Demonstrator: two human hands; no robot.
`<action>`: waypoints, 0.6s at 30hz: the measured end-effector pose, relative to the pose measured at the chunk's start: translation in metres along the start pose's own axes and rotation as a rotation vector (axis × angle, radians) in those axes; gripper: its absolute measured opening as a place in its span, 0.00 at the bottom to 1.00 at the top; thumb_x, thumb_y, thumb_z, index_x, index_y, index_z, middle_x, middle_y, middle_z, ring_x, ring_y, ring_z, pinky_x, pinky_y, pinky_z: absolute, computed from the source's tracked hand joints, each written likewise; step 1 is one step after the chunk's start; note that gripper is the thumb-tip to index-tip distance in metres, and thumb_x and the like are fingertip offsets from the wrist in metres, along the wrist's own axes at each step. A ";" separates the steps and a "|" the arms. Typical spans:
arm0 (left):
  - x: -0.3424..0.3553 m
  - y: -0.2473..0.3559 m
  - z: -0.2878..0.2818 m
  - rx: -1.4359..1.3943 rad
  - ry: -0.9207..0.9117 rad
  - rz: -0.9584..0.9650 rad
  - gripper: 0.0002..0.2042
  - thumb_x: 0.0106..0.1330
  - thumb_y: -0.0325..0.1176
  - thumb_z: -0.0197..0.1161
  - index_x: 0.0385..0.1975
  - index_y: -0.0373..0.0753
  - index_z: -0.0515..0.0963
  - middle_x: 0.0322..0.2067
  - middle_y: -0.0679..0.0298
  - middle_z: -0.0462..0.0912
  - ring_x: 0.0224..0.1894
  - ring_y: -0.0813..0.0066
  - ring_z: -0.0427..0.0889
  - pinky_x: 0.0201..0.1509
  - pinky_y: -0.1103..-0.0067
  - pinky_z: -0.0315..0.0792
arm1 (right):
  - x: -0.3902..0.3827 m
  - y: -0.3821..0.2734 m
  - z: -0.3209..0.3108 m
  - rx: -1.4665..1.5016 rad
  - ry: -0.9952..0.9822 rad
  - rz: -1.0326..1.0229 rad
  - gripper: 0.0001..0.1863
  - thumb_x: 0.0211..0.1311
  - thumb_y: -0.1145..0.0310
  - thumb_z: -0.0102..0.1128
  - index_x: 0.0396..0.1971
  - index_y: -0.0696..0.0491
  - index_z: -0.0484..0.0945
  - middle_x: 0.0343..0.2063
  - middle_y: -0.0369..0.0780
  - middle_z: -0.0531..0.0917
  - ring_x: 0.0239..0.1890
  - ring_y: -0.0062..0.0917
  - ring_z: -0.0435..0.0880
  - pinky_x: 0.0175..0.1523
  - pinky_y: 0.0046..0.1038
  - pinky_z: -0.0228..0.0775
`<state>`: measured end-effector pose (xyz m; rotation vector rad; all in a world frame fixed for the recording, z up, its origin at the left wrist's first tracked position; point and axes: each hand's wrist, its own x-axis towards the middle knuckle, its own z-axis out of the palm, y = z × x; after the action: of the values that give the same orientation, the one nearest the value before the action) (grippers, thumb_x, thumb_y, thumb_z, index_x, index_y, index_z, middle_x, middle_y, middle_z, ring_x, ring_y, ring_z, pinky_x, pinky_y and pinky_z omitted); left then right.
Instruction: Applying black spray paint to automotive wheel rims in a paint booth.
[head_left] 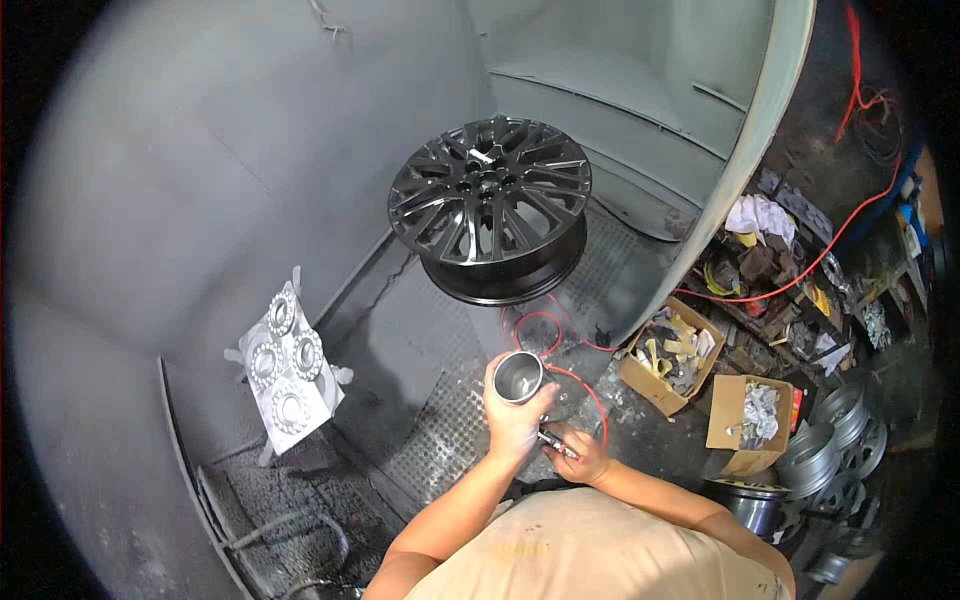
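Left hand (511,430) clasps an open metal cup (518,378) in the head view, while the right hand (583,456) grips a slim silver-and-black tool (558,444) just below it. Beyond the cup stands a glossy black wheel (487,182), a red hose (590,383) looping between.

I see a black wheel (490,190) at twelve o'clock, a silver-grey cup (519,380) at five, a red hose (598,396) at four, a white sheet (318,405) at eight, and grey dotted flooring (440,435) between six and seven.
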<state>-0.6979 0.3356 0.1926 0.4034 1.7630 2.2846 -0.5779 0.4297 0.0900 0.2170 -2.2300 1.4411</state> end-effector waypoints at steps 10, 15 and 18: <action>-0.010 -0.003 0.026 0.110 0.090 0.039 0.29 0.53 0.28 0.79 0.54 0.35 0.70 0.43 0.66 0.79 0.45 0.79 0.79 0.54 0.79 0.74 | -0.013 0.001 -0.011 0.057 0.002 0.017 0.19 0.58 0.78 0.65 0.50 0.64 0.73 0.39 0.54 0.82 0.38 0.50 0.85 0.42 0.39 0.79; -0.007 -0.016 0.029 0.135 0.077 0.037 0.28 0.52 0.32 0.80 0.51 0.36 0.72 0.40 0.67 0.80 0.43 0.81 0.79 0.52 0.80 0.74 | -0.022 -0.002 -0.012 -0.039 0.032 -0.010 0.19 0.59 0.78 0.64 0.50 0.64 0.73 0.37 0.54 0.83 0.37 0.50 0.85 0.41 0.39 0.78; -0.007 -0.021 0.030 0.073 0.063 0.018 0.27 0.52 0.32 0.80 0.50 0.36 0.72 0.41 0.67 0.81 0.43 0.81 0.79 0.52 0.80 0.74 | -0.024 -0.005 -0.014 -0.038 0.028 0.052 0.18 0.59 0.78 0.64 0.50 0.63 0.73 0.36 0.53 0.83 0.36 0.49 0.85 0.40 0.39 0.77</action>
<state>-0.6809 0.3659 0.1788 0.3660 1.8847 2.2741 -0.5505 0.4366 0.0873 0.1259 -2.2537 1.4182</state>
